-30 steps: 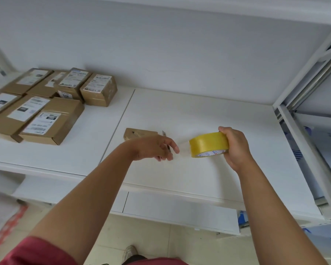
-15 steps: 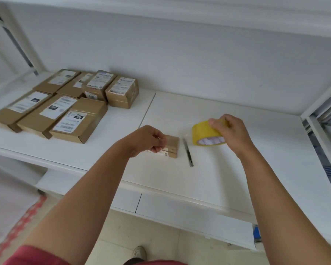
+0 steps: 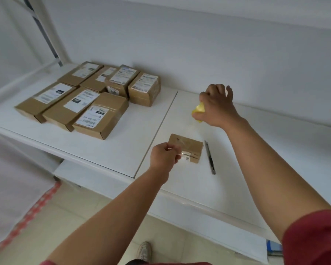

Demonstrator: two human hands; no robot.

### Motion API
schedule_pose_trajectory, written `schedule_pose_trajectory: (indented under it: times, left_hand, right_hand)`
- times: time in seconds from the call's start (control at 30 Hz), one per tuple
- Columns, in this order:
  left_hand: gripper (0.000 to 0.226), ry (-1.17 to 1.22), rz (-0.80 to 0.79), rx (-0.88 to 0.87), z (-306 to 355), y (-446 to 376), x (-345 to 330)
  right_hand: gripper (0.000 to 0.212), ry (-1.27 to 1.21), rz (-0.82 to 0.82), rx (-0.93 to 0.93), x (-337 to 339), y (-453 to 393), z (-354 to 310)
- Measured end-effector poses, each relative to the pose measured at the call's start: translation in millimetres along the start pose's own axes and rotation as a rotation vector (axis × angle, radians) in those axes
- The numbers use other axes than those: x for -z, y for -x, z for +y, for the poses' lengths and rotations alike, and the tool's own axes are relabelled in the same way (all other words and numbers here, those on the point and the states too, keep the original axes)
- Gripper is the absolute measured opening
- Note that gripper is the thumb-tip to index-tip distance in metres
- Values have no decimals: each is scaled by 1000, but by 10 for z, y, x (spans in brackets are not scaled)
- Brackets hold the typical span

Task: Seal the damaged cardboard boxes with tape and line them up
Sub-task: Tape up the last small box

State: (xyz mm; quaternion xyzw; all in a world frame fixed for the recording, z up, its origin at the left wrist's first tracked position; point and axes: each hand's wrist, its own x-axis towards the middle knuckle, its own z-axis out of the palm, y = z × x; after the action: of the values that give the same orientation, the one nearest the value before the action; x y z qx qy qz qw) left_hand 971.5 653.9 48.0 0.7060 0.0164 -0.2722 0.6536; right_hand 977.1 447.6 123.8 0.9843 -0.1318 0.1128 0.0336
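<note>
Over the small box (image 3: 187, 148), left fingers (image 3: 175, 150) pinching the tape end, right fingers (image 3: 216, 91) curled round the yellow roll (image 3: 198, 110).

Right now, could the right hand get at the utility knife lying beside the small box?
Probably not straight away. The right hand grips the yellow tape roll beyond the small box. The utility knife lies uncovered on the white shelf below that forearm, so the path looks free.

Short red sleeves (image 3: 313, 236), bare forearms
</note>
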Motion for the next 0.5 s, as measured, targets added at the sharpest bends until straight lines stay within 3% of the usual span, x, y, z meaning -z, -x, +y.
schedule_pose_trajectory:
  times: [0.07, 0.23, 0.5]
  left_hand:
    - [7, 89, 26, 34, -15, 15, -66]
    - [35, 319, 140, 155, -53, -82, -128]
    - [36, 275, 161, 241, -202, -237, -214]
  right_hand:
    - [47, 46, 5, 55, -1, -118, -78]
    - [49, 139, -20, 137, -13, -335, -200]
    - [50, 164, -63, 165, -229, -399, -169]
